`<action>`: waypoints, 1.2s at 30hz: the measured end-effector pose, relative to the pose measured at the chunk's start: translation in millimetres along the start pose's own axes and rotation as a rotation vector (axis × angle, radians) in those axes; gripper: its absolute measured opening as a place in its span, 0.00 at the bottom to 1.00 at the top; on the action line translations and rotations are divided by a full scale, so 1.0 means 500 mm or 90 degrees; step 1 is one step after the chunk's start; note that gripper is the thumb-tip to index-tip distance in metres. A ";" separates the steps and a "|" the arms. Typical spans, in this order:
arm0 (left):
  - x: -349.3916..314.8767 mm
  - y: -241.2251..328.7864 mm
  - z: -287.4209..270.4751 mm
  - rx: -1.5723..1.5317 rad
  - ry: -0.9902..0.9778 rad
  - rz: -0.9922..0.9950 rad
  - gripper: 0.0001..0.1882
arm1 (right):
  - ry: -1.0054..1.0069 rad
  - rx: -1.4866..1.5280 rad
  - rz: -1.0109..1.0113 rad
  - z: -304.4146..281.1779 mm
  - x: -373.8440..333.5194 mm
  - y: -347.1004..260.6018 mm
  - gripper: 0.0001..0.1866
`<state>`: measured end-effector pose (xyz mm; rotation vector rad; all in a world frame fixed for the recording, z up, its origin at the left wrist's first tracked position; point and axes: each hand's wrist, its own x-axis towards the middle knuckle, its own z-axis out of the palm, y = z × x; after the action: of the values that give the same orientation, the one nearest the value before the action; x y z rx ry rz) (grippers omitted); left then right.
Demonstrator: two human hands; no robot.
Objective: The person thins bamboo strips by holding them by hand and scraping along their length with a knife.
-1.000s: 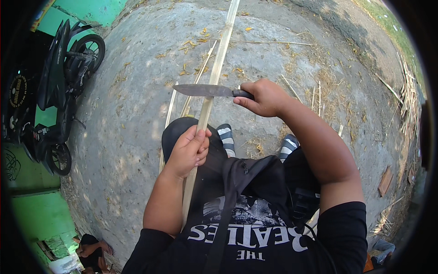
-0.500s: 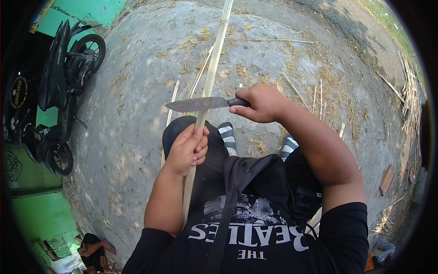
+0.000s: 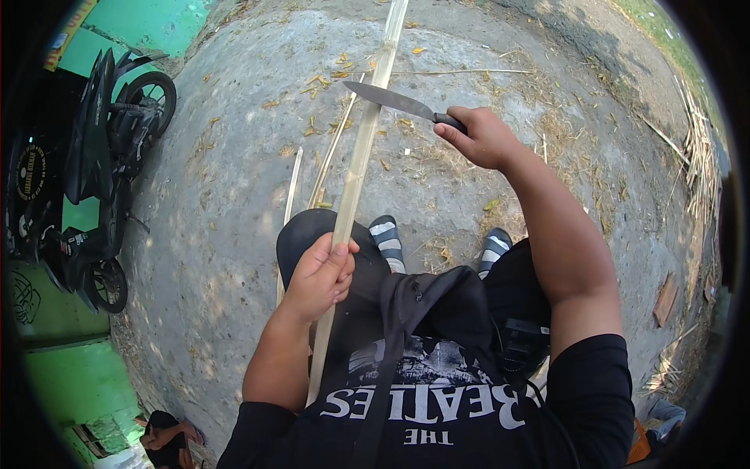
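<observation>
My left hand (image 3: 319,276) is closed around a long pale bamboo strip (image 3: 358,164), just above my left knee. The strip runs from beside my body up past the top of the view. My right hand (image 3: 482,137) grips the dark handle of a knife (image 3: 397,102). Its wide grey blade lies across the strip, well beyond my left hand, with the tip sticking out on the left side. Whether the edge bites into the strip cannot be made out.
Thin bamboo strips (image 3: 334,148) lie on the grey ground left of the held one. A heap of sticks (image 3: 698,160) is at the far right, near a brick-coloured piece (image 3: 665,300). A motorcycle (image 3: 109,156) stands at left. Another person (image 3: 168,439) is at the lower left.
My right hand has moved the knife away from me along the bamboo strip, up and to the right. My left hand keeps its hold on the strip, slightly lower in view.
</observation>
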<state>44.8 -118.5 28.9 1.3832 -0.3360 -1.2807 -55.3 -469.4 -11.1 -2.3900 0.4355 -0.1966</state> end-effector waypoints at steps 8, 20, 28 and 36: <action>-0.079 -0.003 -0.048 0.083 -0.047 -0.033 0.14 | 0.169 0.653 0.079 -0.012 -0.010 0.011 0.22; -0.144 -0.071 -0.027 0.322 0.031 0.008 0.12 | 0.237 0.484 -0.008 -0.010 -0.019 -0.035 0.17; -0.120 -0.068 -0.037 0.475 0.239 0.321 0.16 | 0.187 0.378 0.004 -0.013 -0.025 -0.057 0.15; 0.051 -0.040 0.071 0.623 0.168 0.279 0.45 | 0.156 0.436 0.009 0.013 -0.022 -0.048 0.13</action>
<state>16.1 -151.8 9.2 2.0992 -1.1075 -0.5317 -58.0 -444.6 -0.2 -1.6955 0.4137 -0.5419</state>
